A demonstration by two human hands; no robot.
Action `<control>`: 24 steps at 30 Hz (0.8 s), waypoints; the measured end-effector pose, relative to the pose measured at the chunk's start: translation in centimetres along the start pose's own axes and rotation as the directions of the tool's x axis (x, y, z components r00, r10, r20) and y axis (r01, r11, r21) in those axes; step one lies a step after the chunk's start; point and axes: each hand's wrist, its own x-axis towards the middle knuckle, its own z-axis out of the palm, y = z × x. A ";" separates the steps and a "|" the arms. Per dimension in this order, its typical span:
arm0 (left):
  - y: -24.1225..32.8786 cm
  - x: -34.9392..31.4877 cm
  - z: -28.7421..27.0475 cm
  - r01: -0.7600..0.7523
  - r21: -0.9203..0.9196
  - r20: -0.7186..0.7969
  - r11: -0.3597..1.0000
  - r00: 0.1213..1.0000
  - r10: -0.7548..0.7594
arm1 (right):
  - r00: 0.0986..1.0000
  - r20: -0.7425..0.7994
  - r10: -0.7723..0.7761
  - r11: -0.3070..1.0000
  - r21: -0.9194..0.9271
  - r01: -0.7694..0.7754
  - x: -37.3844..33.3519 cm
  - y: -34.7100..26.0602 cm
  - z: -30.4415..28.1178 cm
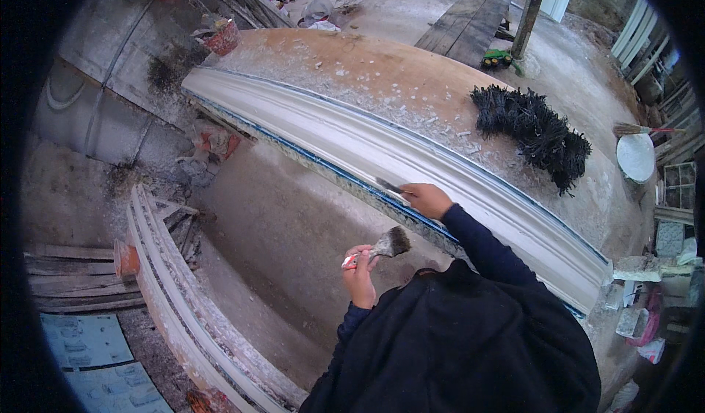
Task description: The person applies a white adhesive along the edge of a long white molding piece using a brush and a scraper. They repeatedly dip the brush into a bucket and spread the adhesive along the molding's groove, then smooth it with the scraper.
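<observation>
right hand scraping the moulding, left hand holding the brush

head view: the right hand (426,198) is closed around a thin flat blade (389,187), whose tip lies against the near edge of the long white plaster moulding (411,156). the moulding runs the length of the dusty counter (352,64), with a blue strip showing along its lower edge. the left hand (360,272) is curled shut on the red-and-white handle of a paintbrush (388,245), bristles pointing up and to the right, held in the air just below the blade and apart from the moulding.

judging from this, the step in hand looks like trimming or cleaning the profile's edge. to do it well, the blade probably wants to lie flat and low along the line of the profile, so the corner does not dig into soft plaster, and to move in short light strokes. the brush is close enough to sweep crumbs off as they come loose.

a black bristly bundle (532,126) lies further along the counter, well apart from the work. a second pale moulding (172,303) rests on the floor to the left.
</observation>
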 end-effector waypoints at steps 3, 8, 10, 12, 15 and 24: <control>-0.8 0.0 1.7 0.003 0.014 0.179 1.000 0.984 -0.005 | 0.961 0.072 0.267 0.788 0.557 -0.261 -6.0 0.7 -3.2; -4.4 0.0 8.2 0.097 0.012 0.543 0.995 0.835 -0.088 | 0.822 -0.160 0.546 0.646 0.706 -0.292 -17.4 2.9 -6.9; -6.3 -0.3 9.9 0.069 0.058 0.648 0.996 0.756 -0.090 | 0.786 -0.217 0.579 0.613 0.751 -0.244 -20.9 4.3 -6.9; -7.7 -0.4 10.6 -0.051 0.138 0.724 0.989 0.687 -0.065 | 0.748 -0.266 0.608 0.593 0.779 -0.205 -23.2 4.2 -7.2; -6.6 0.3 10.3 -0.024 0.125 0.626 0.992 0.777 -0.060 | 0.687 -0.329 0.648 0.607 0.768 -0.204 -25.3 4.2 -7.4; 3.2 13.3 0.8 -0.653 0.507 0.152 0.563 0.710 0.687 | 0.729 -0.376 0.572 0.675 0.720 -0.158 -24.0 3.3 -6.4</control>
